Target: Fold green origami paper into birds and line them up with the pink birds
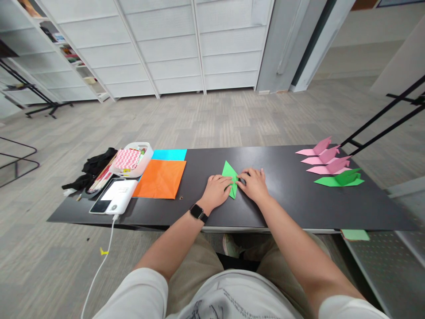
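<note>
A folded piece of green origami paper (pixel 228 171) lies on the dark table in front of me, a kite-like shape with a pointed top and a narrow lower tip. My left hand (pixel 217 189) holds its left side, fingers bent together over the paper and hiding part of it. At the right edge my right hand (pixel 253 184) pinches the paper between thumb and fingers. A black watch (pixel 198 212) is on my left wrist.
Three pink paper cranes (pixel 327 157) and a green one (pixel 341 179) stand in a row at the right. To the left lie orange paper (pixel 161 179), blue paper (pixel 171 154), a white tub (pixel 146 153) and a white device (pixel 122 195) with a cable (pixel 102 261).
</note>
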`<state>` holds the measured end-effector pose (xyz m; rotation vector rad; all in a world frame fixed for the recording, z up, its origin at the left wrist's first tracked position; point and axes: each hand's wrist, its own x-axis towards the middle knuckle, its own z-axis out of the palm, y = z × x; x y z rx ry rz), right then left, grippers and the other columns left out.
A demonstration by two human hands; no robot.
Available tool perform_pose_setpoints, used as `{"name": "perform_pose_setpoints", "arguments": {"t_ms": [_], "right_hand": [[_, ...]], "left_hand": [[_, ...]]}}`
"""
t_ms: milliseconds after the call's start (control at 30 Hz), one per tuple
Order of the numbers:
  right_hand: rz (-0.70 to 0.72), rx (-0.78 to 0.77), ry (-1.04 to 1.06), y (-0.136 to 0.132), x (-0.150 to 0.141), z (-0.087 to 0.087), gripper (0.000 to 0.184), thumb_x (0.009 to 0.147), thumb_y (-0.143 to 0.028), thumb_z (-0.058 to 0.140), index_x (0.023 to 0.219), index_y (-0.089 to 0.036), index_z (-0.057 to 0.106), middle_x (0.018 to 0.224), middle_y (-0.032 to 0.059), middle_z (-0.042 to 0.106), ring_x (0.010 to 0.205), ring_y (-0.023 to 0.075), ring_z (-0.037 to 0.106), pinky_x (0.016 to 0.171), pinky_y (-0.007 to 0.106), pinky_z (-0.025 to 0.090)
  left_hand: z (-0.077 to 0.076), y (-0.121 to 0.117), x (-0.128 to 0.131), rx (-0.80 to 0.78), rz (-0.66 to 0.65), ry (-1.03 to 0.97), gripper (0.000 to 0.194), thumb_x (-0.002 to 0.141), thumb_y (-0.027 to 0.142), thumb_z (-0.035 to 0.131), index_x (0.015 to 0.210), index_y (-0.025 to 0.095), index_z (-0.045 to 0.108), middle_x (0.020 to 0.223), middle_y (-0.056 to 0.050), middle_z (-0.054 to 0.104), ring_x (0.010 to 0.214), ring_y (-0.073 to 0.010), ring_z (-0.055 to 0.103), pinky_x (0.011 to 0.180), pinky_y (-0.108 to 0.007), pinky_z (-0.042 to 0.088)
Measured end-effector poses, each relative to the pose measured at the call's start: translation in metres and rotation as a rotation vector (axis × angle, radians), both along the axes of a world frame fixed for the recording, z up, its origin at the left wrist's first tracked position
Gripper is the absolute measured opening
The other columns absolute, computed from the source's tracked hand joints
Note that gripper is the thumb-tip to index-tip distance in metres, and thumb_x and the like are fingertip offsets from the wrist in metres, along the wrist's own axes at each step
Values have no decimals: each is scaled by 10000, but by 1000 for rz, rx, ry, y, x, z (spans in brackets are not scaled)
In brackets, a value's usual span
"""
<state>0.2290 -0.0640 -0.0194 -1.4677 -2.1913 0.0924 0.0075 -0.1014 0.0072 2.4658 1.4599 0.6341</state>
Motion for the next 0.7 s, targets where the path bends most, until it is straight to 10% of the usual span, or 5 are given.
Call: {"name": "perform_pose_setpoints", "arguments": {"t_ms": [700], "right_hand": [[119,-42,-86,-28,3,16,245,925,-430,770,1135,-303,768,1399,99,655,1334,370,547,1222,835,180]], "left_hand": [[-4,1,-2,10,1,-17,257,1069,303,551,1223,302,758,1429,-9,725,1273,-250,590,1147,-496,383]]}}
